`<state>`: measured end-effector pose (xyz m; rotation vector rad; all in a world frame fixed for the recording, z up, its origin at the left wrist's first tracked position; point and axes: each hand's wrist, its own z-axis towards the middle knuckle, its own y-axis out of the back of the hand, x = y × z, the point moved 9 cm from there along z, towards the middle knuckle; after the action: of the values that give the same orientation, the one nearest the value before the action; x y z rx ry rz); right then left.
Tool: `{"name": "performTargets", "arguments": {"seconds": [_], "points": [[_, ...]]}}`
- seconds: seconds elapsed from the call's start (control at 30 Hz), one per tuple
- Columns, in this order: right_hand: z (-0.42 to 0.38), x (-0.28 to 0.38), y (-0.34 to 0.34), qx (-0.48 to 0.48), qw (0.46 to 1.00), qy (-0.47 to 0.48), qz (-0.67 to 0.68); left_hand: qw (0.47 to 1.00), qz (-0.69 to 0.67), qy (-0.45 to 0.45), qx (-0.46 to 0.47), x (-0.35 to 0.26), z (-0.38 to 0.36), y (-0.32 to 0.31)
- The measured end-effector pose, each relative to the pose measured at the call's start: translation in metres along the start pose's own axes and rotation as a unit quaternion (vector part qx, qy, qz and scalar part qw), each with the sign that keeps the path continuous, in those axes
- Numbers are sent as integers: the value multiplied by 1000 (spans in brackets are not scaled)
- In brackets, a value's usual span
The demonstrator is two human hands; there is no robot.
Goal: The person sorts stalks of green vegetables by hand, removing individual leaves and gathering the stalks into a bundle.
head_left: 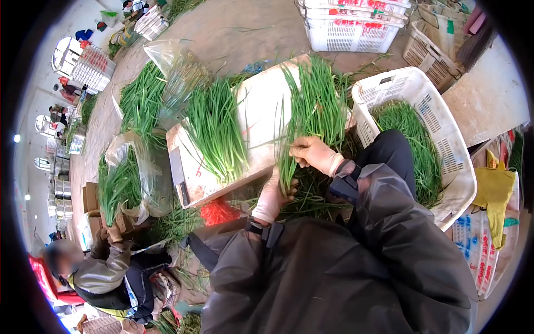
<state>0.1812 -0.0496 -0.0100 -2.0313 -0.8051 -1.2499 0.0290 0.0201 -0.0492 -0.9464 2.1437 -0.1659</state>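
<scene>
Head view: left hand (pixel 272 196) clasps a thin green bunch (pixel 286 167), right hand (pixel 316 155) pinching its side

Pale board (pixel 267 108): left green bunch (pixel 217 128), right green bunch (pixel 320 103), cleaver (pixel 178 170).

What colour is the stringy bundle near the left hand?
The stringy bundle is red: head view.

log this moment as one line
left hand: holding green stalks | right hand: fingertips at stalks | board: green bundles, knife | white crate: greens inside
</scene>
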Motion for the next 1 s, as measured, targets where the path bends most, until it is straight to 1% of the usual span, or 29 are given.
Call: {"name": "performTargets", "arguments": {"seconds": [0.1,0.17,0.27,0.3,0.33,0.4,0.43,0.47,0.5,0.53,0.57,0.6,0.63,0.67,0.7,0.73,0.77,0.8,0.83,0.87,0.9,0.93,1.0], "points": [[0,-11,-5,9,1000,-13,-12,1000,9,-11,22,0,-2,-3],[-2,-11,-8,11,999,-21,-21,998,36,-34,40,9,14,9],[9,1,20,-63,994,50,-79,994,55,-73,64,3,12,10],[12,5,40,-126,988,75,-54,992,58,-86,72,-2,9,8],[11,20,62,-199,954,157,-160,992,55,-88,70,-3,8,10],[11,26,97,-282,924,165,-201,992,50,-92,68,-7,4,16],[5,30,91,-209,973,91,-31,993,-15,-111,47,-12,4,24],[0,43,69,-108,982,96,-125,991,-46,-125,30,-11,11,36],[-7,46,47,-6,971,98,-217,989,-65,-135,19,-12,17,46],[-15,41,26,97,942,99,-305,986,-85,-144,9,-16,19,51],[-27,19,0,223,897,48,-380,984,-87,-152,12,-16,19,51],[-45,-5,-21,343,827,-4,-445,983,-88,-161,16,-19,16,48],[-48,-24,-28,357,787,4,-504,981,-89,-169,20,-21,12,45],[-50,-41,-33,368,742,11,-560,982,-46,-184,14,-24,9,42],[-47,-31,-29,293,758,-23,-582,980,-5,-198,8,-27,6,35],[-33,-28,-24,225,819,-19,-527,976,35,-213,3,-28,3,28],[-21,-29,-26,192,871,27,-451,972,86,-218,1,-29,0,20],[-17,-14,-31,156,913,73,-370,958,169,-232,5,-28,-3,11],[-19,-15,-39,198,960,19,-197,947,212,-243,6,-26,-4,3],[-18,-17,-37,132,989,-6,-68,933,256,-253,8,-22,-6,-6],[-17,-11,-38,96,995,6,-32,919,285,-274,-2,-17,-6,-10],[-17,-5,-36,59,998,17,5,865,373,-334,-22,-21,-9,-15],[-16,-11,-31,32,999,16,1,815,469,-339,-41,-23,-19,-23]]}}
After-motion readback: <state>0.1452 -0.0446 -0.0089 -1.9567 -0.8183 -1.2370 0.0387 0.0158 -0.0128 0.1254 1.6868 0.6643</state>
